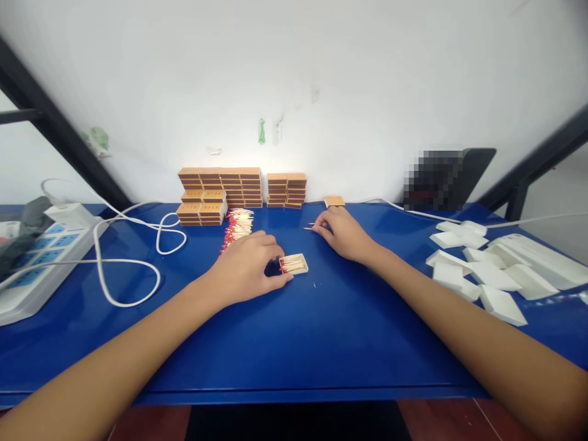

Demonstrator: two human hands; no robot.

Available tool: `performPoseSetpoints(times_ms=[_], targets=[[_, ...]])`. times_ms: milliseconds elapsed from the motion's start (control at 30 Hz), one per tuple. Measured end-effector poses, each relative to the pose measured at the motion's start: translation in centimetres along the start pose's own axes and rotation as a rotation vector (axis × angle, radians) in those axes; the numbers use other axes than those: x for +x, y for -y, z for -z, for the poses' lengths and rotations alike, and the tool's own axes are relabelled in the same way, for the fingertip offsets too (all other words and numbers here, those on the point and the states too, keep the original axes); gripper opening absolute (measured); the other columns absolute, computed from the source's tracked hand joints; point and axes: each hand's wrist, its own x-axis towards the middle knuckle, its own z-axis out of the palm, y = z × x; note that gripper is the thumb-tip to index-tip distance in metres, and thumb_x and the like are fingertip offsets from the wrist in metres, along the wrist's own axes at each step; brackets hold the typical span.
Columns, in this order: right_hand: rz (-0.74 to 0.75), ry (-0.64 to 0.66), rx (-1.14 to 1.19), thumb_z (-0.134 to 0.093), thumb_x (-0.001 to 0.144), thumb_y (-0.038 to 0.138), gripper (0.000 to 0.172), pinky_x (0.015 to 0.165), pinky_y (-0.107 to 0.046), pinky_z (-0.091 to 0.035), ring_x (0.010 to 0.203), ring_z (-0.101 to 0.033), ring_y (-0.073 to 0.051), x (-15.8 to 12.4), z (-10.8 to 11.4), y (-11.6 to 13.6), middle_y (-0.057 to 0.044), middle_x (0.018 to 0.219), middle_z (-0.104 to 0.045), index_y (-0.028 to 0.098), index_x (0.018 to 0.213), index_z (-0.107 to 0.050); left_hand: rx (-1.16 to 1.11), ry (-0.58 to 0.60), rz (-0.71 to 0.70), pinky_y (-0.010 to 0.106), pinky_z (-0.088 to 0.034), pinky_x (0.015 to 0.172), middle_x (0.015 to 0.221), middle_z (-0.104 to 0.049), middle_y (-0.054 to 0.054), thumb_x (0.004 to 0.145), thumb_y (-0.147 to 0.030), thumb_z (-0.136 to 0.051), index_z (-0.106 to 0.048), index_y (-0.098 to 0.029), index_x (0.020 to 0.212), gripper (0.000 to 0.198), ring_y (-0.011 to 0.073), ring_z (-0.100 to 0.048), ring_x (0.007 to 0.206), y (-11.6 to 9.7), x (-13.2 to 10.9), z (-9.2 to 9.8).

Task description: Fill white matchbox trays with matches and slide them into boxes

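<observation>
A small white matchbox tray (301, 269) with red-tipped matches inside lies on the blue table. My left hand (250, 264) grips its left end between thumb and fingers. Farther right and a little deeper on the table, my right hand (342, 231) pinches a few matches (309, 228), their red heads pointing left. Just behind that hand lies a single yellow-brown matchbox piece (334, 200), partly hidden by the fingers. Beyond my left hand is a heap of loose matches (239, 225), its near part covered by the hand.
Stacked matchboxes (220, 184) stand by the wall, with a smaller stack (286, 190) beside them. At right are several empty white trays (496, 275) and a dark blurred-out device (436, 180). A power strip (46, 257) and looping white cable (158, 275) occupy the left.
</observation>
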Motion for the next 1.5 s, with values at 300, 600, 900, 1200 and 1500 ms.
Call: performPoseSetpoints(times_ms=[300, 600, 900, 1200, 1500], targets=[[0.009, 0.008, -0.024, -0.063, 0.101, 0.027, 0.012, 0.089, -0.042, -0.050, 0.098, -0.061, -0.029, 0.0, 0.1, -0.5, -0.012, 0.099, -0.067, 0.018, 0.096, -0.069, -0.020, -0.002, 0.013, 0.039, -0.050, 0.081, 0.095, -0.071, 0.005, 0.092, -0.043, -0.079, -0.079, -0.017, 0.099, 0.026, 0.0247, -0.066, 0.094, 0.3, 0.0, 0.1], [0.120, 0.065, 0.065, -0.058, 0.106, 0.028, 0.017, 0.088, -0.041, -0.049, 0.095, -0.059, -0.027, -1.1, 1.6, 4.3, -0.011, 0.099, -0.067, 0.019, 0.094, -0.067, -0.035, -0.008, 0.021, 0.039, -0.052, 0.085, 0.096, -0.072, 0.006, 0.093, -0.042, -0.078, -0.078, -0.018, 0.100, 0.025, 0.0246, -0.066, 0.096, 0.5, 0.1, 0.0], [-0.043, 0.004, 0.035, -0.067, 0.102, 0.026, 0.013, 0.082, -0.038, -0.046, 0.091, -0.060, -0.026, -0.2, 0.3, 4.0, -0.008, 0.092, -0.066, 0.020, 0.090, -0.069, -0.040, -0.015, 0.020, 0.039, -0.052, 0.083, 0.097, -0.073, 0.006, 0.092, -0.043, -0.079, -0.078, -0.018, 0.099, 0.025, 0.0243, -0.067, 0.094, 0.6, 0.1, -0.1], [-0.071, 0.026, -0.035, -0.069, 0.100, 0.028, 0.011, 0.083, -0.039, -0.047, 0.094, -0.061, -0.027, -0.6, 0.3, 2.9, -0.010, 0.097, -0.067, 0.019, 0.094, -0.068, -0.045, -0.007, 0.036, 0.039, -0.052, 0.082, 0.097, -0.073, 0.006, 0.093, -0.044, -0.078, -0.078, -0.019, 0.099, 0.026, 0.0243, -0.067, 0.094, 0.6, 0.0, 0.1], [0.122, 0.110, 0.085, -0.058, 0.107, 0.029, 0.017, 0.085, -0.039, -0.048, 0.095, -0.060, -0.026, -1.5, 2.0, 5.0, -0.009, 0.099, -0.067, 0.022, 0.093, -0.065, -0.010, -0.035, 0.022, 0.038, -0.049, 0.078, 0.092, -0.072, 0.006, 0.091, -0.046, -0.079, -0.078, -0.020, 0.096, 0.027, 0.0251, -0.063, 0.092, 0.6, 0.1, 0.1]])
